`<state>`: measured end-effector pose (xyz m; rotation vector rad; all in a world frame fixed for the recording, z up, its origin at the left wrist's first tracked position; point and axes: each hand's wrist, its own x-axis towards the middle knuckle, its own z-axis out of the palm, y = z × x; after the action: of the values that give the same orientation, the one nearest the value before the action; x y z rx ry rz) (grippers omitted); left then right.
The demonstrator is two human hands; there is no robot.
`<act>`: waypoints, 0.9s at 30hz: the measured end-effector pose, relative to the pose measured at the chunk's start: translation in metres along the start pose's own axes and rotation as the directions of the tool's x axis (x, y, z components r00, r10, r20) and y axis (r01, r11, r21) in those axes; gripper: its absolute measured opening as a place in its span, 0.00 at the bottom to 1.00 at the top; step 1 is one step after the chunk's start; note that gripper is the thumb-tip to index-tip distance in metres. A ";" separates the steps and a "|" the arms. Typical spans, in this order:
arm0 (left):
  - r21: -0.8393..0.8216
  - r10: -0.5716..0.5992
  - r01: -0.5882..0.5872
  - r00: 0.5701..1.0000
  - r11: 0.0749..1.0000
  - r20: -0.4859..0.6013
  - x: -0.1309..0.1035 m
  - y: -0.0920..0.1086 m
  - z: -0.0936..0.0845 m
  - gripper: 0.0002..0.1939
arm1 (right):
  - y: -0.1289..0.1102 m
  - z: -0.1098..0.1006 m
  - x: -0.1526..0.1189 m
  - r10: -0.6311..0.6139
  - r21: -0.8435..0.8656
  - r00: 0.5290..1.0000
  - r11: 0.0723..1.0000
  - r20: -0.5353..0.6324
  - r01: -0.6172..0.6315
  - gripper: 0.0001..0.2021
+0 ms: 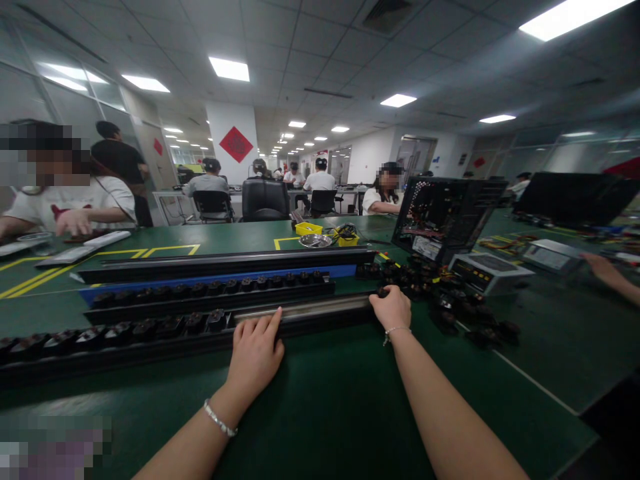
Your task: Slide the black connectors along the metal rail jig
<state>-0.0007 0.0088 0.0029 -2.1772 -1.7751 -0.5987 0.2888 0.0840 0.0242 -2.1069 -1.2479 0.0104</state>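
A long black metal rail [320, 321] with an open channel lies across the table in front of me. Black socket modules [145, 329] fill its left part in a row; the right part shows bare channel. My left hand [257, 350] holds the rail near its middle, fingers over the top and thumb on the near side. At the rail's right end my right hand [393, 310] is closed, pinching a small dark piece that looks like a socket module. Its fingertips are partly hidden. Behind lie a second rail with sockets [215, 289] and a longer black rail [230, 264].
Loose black socket modules [450, 300] are heaped to the right, beside a power supply [490, 272] and an open computer case [445, 217]. Yellow trays [309, 229] and a metal dish [315, 241] stand farther back. A co-worker [75, 200] sits at the left; another person's hand [603, 270] reaches in from the right.
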 end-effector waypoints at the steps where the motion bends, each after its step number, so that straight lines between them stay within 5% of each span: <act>1: 0.000 0.000 0.000 1.000 1.000 -0.001 0.000 0.000 0.000 0.28 | 0.000 0.000 0.000 0.002 0.000 1.000 1.000 0.003 -0.002 0.19; 27: -0.010 -0.009 0.009 1.000 1.000 0.014 0.001 0.001 0.000 0.28 | 0.009 -0.003 0.011 0.121 0.092 0.992 0.988 0.028 -0.123 0.19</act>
<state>0.0003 0.0094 0.0034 -2.1859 -1.7936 -0.5974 0.3030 0.0882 0.0253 -2.1032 -1.1079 0.1437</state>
